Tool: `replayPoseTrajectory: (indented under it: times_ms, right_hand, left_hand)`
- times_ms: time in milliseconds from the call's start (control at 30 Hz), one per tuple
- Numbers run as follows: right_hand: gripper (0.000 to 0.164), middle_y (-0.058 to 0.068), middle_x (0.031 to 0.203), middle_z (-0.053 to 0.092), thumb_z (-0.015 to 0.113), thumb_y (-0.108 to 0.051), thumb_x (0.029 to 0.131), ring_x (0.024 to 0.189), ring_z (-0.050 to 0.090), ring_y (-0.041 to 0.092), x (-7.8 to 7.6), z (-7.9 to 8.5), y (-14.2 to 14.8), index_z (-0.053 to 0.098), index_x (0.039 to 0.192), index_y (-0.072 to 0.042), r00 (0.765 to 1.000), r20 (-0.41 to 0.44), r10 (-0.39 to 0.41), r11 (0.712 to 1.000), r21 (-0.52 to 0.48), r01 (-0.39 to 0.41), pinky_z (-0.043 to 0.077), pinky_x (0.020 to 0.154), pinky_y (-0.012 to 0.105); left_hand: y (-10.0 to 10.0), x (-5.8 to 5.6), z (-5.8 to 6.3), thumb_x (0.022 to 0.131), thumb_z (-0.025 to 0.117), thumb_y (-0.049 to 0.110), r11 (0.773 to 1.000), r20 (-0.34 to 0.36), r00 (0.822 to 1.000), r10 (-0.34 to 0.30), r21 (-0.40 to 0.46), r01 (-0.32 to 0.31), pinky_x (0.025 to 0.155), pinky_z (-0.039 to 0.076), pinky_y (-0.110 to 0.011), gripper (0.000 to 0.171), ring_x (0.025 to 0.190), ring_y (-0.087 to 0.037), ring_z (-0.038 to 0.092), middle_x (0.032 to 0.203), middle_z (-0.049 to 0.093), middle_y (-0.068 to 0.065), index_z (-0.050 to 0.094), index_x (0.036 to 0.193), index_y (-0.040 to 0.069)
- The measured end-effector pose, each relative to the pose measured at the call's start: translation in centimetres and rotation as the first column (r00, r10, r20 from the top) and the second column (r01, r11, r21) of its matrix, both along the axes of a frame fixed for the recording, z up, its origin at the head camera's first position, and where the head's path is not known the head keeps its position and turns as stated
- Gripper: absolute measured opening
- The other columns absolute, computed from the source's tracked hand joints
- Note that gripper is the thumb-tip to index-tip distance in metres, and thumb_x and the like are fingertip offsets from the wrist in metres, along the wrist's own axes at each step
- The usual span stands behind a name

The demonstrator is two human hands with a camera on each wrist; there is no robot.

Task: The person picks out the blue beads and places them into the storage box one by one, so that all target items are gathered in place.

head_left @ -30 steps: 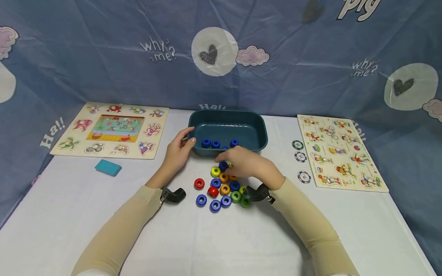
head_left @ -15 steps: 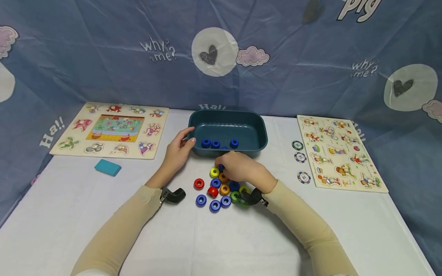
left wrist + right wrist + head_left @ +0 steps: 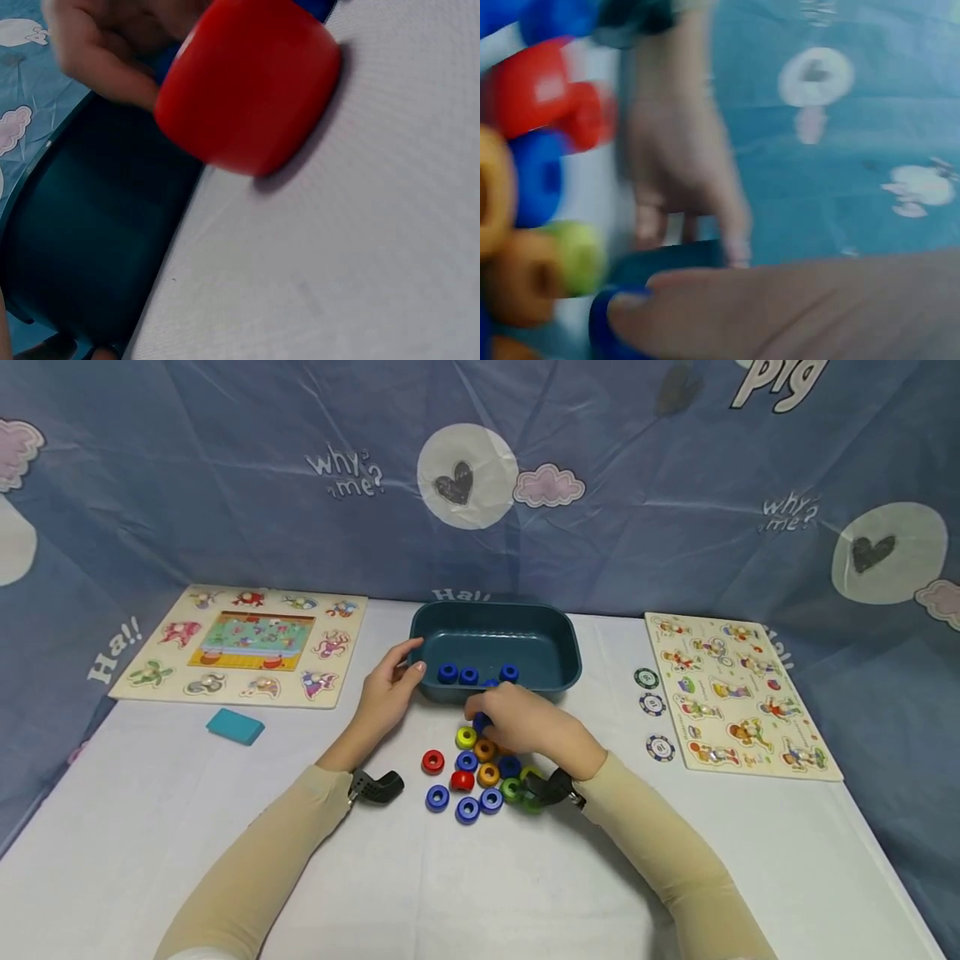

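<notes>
A dark teal plastic bin (image 3: 498,645) stands at the back of the table, with several blue ring-shaped beads (image 3: 447,672) along its near side. My left hand (image 3: 384,689) grips the bin's left end, thumb toward its front corner. Just in front of the bin, my right hand (image 3: 519,718) pinches a blue bead (image 3: 604,330) between thumb and fingers. Under and before that hand lies a loose cluster of beads: yellow (image 3: 466,737), orange (image 3: 488,774), red (image 3: 432,762), blue (image 3: 467,811) and green (image 3: 512,790). The right hand hides part of this cluster.
Wooden picture puzzle boards lie at left (image 3: 247,643) and right (image 3: 738,693). A turquoise block (image 3: 236,727) sits before the left board. Three poker chips (image 3: 652,703) line up beside the right one. A blue printed cloth (image 3: 637,485) hangs behind the table.
My right hand has shifted slightly left and toward me over the cluster, and its fingers have closed on the blue bead. My left hand stays at the bin.
</notes>
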State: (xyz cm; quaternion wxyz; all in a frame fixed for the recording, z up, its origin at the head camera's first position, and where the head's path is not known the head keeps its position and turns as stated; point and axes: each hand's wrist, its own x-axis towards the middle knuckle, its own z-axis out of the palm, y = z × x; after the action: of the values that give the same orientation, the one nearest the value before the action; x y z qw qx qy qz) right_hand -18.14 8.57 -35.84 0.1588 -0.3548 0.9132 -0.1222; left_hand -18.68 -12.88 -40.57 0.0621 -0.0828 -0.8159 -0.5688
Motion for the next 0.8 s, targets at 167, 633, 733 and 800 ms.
replayPoseTrajectory:
  times_ms: [167,633,733,800]
  right_hand:
    - [0.026,0.005,0.102,0.070,0.068,-0.009,0.088,0.074,0.059,0.014,-0.9,1.8,2.1,0.069,0.114,-0.007,0.992,-0.119,0.030,0.963,-0.262,-0.060,0.053,0.068,0.027]
    - [0.026,0.014,0.107,0.069,0.056,-0.006,0.093,0.082,0.057,0.022,-6.4,-1.7,4.8,0.070,0.115,-0.007,0.937,-0.055,-0.346,0.933,-0.131,0.337,0.048,0.073,0.035]
    - [0.027,0.013,0.108,0.070,0.054,-0.006,0.095,0.094,0.064,0.024,-6.8,-1.7,4.7,0.070,0.116,-0.008,0.933,0.020,-0.360,0.927,-0.101,0.360,0.053,0.081,0.037]
    - [0.028,0.012,0.112,0.070,0.052,-0.006,0.095,0.101,0.065,0.024,-7.0,-1.7,4.6,0.069,0.118,-0.009,0.933,0.049,-0.356,0.928,-0.103,0.359,0.054,0.085,0.039]
  left_hand:
    - [0.1,0.0,0.0,0.100,0.050,0.014,1.000,-0.009,1.000,-0.003,0.000,0.003,0.104,0.045,-0.050,0.044,0.130,-0.037,0.051,0.152,0.041,-0.016,0.045,0.143,0.004]
    - [0.1,0.1,-0.1,0.101,0.050,0.014,1.000,-0.001,1.000,-0.005,-0.006,0.005,0.104,0.046,-0.050,0.044,0.129,-0.038,0.051,0.152,0.041,-0.018,0.045,0.143,0.004]
    - [0.1,0.1,0.0,0.101,0.050,0.015,1.000,-0.004,1.000,-0.004,-0.007,0.004,0.104,0.046,-0.050,0.044,0.129,-0.038,0.051,0.151,0.041,-0.018,0.045,0.143,0.004]
    - [0.1,0.1,0.0,0.101,0.050,0.015,1.000,-0.005,1.000,-0.001,-0.011,0.001,0.104,0.046,-0.050,0.044,0.129,-0.038,0.051,0.151,0.041,-0.018,0.045,0.143,0.004]
